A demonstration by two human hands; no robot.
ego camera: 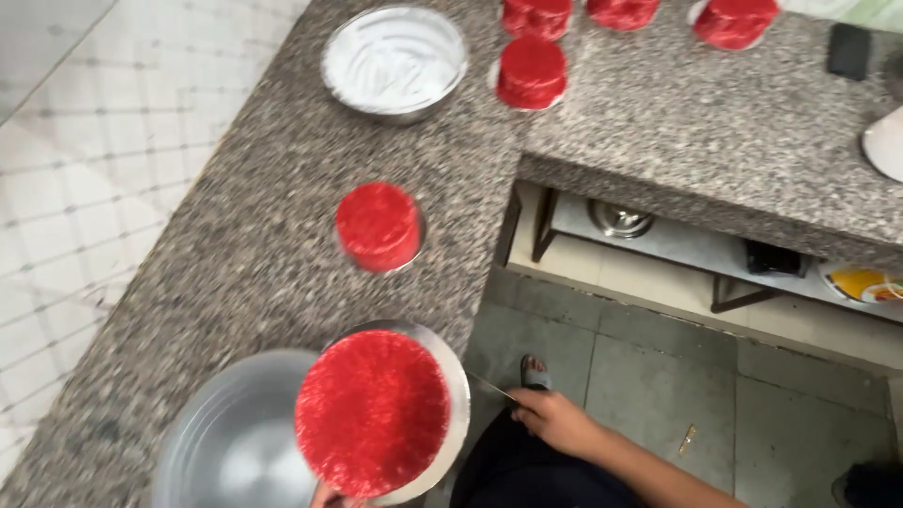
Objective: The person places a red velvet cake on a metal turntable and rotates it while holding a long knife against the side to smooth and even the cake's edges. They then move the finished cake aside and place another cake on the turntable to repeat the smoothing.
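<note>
The left hand (331,496), mostly hidden, holds the red cake on its silver board (376,411) over the bench (254,254); the right hand (555,420), clenched on a thin knife (491,386), sits just right of it.

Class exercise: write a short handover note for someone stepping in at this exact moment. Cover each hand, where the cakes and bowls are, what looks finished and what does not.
Left hand: only fingertips show at the bottom edge, under the round board carrying the large red cake.
Right hand: low beside the counter, gripping a thin knife.
Empty metal bowl sits under the board. Bowl of white cream is at the counter's far end.
Done: small red cake mid-counter and four more cakes at the back are coated red.
Left: cannot tell from this view.
</note>
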